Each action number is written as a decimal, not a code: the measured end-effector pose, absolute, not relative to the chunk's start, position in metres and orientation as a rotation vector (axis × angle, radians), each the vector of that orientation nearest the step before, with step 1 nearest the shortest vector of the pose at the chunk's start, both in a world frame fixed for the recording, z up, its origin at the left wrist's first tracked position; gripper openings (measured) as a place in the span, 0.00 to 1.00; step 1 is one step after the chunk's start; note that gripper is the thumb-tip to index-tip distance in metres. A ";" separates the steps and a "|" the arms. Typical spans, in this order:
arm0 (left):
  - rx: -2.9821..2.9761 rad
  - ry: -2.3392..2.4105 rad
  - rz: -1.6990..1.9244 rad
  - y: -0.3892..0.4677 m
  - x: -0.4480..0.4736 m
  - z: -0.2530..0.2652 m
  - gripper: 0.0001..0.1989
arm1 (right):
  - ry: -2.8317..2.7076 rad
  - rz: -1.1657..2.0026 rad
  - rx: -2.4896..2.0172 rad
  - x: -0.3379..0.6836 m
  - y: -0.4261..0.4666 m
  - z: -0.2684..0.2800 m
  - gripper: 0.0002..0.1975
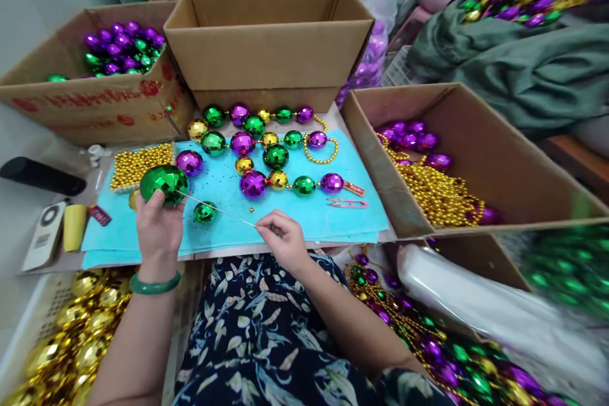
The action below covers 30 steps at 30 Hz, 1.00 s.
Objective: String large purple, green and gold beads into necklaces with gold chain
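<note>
A large shiny green bauble bead is held up in my left hand, fingers wrapped round its lower side. From it a thin white string runs taut to my right hand, whose thumb and fingertips pinch its end. Below the string a smaller green bead lies on the blue cloth. Behind my left hand sit a purple bead and a partly hidden gold one. Further back, a strand of purple, green and gold beads is laid out in curves, with a red tag at one end.
Pink thread snips lie at the right. A tray of small gold beads stands left, near a yellow cone and a black cylinder. Cardboard boxes border the table; a basket of gold beads sits below left.
</note>
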<state>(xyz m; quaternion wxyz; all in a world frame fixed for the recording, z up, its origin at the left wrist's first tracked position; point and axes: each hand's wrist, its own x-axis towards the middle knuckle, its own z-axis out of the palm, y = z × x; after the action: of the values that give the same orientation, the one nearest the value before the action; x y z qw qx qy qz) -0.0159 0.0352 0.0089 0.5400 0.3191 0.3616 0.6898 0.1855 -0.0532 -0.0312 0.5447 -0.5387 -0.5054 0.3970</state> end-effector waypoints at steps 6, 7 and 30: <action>0.861 0.957 1.745 0.036 -0.011 0.007 0.18 | -1.211 0.933 -1.281 0.190 -0.054 -0.028 0.06; 0.844 0.970 1.745 0.036 -0.010 0.007 0.19 | -1.212 0.931 -1.278 0.192 -0.055 -0.026 0.06; 1.014 1.118 1.785 0.031 -0.003 0.003 0.36 | -1.313 0.829 -1.285 0.197 -0.055 -0.028 0.07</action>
<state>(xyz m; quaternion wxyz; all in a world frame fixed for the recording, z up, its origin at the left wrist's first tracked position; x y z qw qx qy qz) -0.0026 0.0308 0.0027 0.3913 0.3991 0.4403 0.7027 0.1970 -0.0547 -0.0284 0.5338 -0.5392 -0.5508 0.3477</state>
